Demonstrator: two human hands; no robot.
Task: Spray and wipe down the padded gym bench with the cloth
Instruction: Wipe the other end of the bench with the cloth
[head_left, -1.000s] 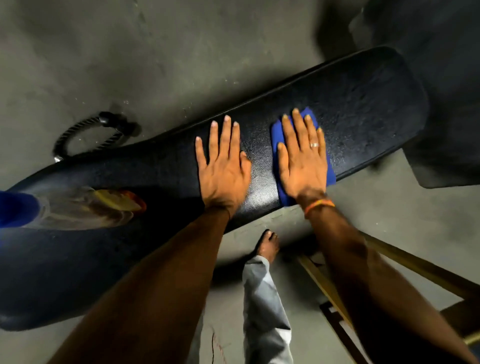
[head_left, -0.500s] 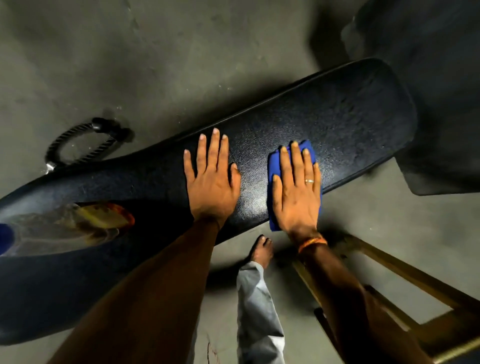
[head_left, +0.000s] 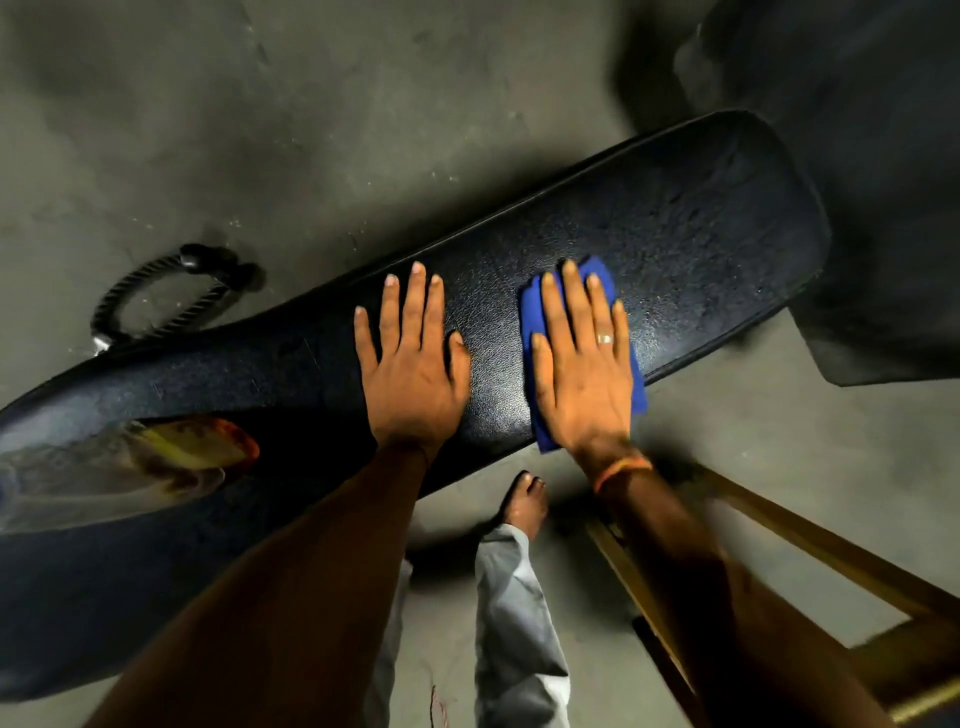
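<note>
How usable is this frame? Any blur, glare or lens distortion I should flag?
Head view: dim, deep shadow top right. The right hand on the cloth is sharp; its forearm and the wooden frame smear with motion. The spray bottle at the left edge is blurred; the bench bows from the wide lens.

our left hand (head_left: 415, 374) palm down, flat and outstretched, our right hand (head_left: 582, 379) just beside it, likewise palm down and flat

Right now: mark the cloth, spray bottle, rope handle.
cloth (head_left: 531, 312): head view, exposed left edge
spray bottle (head_left: 109, 475): head view, clear body
rope handle (head_left: 193, 255): head view, black end cap
</note>
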